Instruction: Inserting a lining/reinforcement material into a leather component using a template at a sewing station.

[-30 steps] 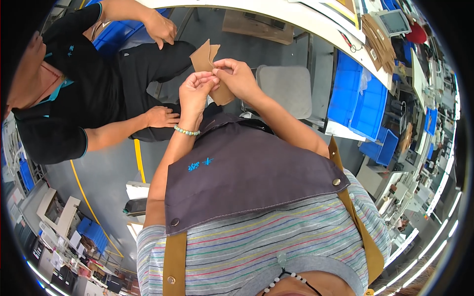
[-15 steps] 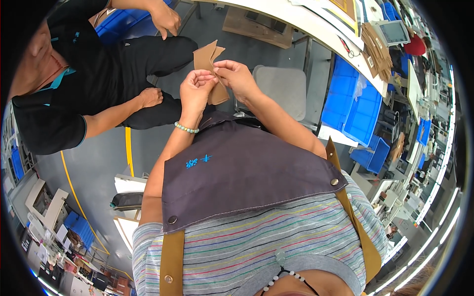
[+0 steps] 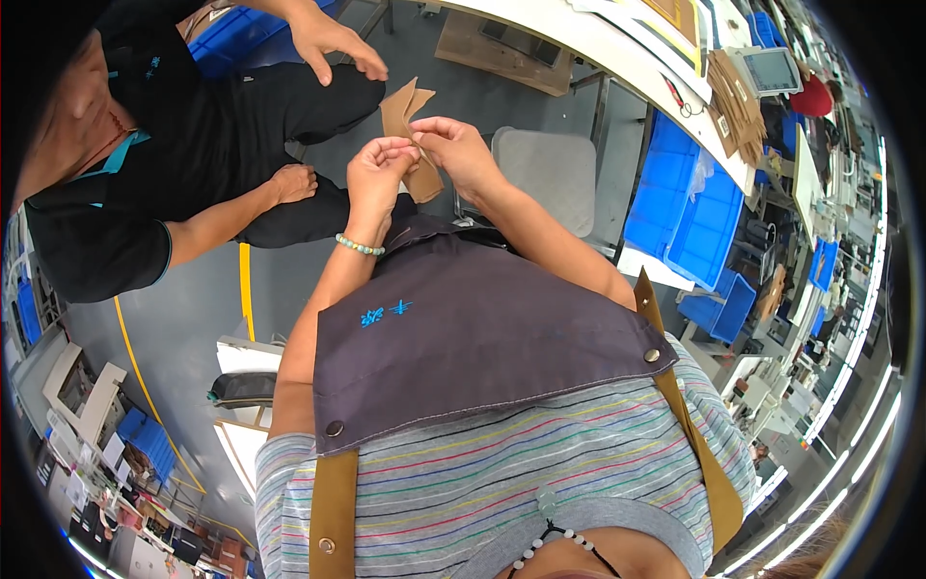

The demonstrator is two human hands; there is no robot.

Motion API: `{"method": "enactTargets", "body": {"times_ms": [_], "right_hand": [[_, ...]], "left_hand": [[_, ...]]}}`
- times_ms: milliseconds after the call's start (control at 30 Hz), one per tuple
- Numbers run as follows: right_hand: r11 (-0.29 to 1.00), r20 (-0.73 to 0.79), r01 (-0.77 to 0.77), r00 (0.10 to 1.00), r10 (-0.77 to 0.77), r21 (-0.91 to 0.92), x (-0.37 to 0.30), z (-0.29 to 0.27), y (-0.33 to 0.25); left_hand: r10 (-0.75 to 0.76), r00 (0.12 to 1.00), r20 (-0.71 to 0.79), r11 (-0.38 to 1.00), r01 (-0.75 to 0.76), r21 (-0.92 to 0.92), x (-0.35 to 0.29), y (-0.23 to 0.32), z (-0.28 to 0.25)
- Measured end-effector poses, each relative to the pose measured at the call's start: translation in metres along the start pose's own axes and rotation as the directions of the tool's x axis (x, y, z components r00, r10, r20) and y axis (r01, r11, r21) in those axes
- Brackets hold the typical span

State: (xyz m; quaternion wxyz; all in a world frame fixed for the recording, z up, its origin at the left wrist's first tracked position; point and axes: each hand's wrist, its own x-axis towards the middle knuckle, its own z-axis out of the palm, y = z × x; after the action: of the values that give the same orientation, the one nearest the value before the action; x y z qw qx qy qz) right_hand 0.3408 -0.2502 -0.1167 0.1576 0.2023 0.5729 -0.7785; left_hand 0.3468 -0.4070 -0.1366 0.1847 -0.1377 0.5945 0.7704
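Along the top edge of the frame and bending down toward upper right, a long white surface (image 3: 579, 34). On its right part: flat boards (image 3: 670, 43), some yellow-edged; a red-handled tool (image 3: 673, 92) near the front edge; a fanned stack of brown sheets (image 3: 738, 111); a grey unit with a screen (image 3: 772, 69) just beside the stack.

Below the surface, upper centre, a brown box (image 3: 492, 46) near the floor. Right of centre, blue bins (image 3: 654, 188) with crumpled clear plastic (image 3: 701, 174) at them; another blue bin (image 3: 719, 307) a bit lower. Grey seat (image 3: 545, 179) right of the hands, partly hidden by the right arm.

Upper centre, slightly left: brown piece (image 3: 424, 181), thin, creased, held up in the air, well apart from the surface. Left hand (image 3: 374, 183): grip pinched closed on it, thumb against fingers. Right hand (image 3: 461, 156): grip pinched closed on it too, from the other side. Fingertips of both nearly meet at its middle.

Upper left, a seated co-worker (image 3: 145, 207) in black; one hand (image 3: 333, 46) raised with fingers spread, other hand (image 3: 292, 181) resting on the leg.

Grey floor (image 3: 183, 318) on the left with yellow lines (image 3: 245, 289); dark pouch (image 3: 244, 389) on something white, lower left. Workstations crowd both rims, small and bent. Bright strip lights (image 3: 854, 415) at lower right.
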Motion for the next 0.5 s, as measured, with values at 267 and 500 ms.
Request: {"method": "enactTargets", "body": {"times_ms": [267,500], "right_hand": [[0.897,0.081,0.103,0.994,-0.076,-0.430,-0.004,-0.019,0.002],[0.756,0.073,0.223,0.971,-0.228,-0.616,-0.008,-0.014,-0.011]], "left_hand": [[-0.145,0.989,0.021,0.966,0.146,-0.215,0.008,-0.016,-0.006],[-0.120,0.992,0.046,0.975,0.126,-0.181,0.010,-0.018,0.000]]}}
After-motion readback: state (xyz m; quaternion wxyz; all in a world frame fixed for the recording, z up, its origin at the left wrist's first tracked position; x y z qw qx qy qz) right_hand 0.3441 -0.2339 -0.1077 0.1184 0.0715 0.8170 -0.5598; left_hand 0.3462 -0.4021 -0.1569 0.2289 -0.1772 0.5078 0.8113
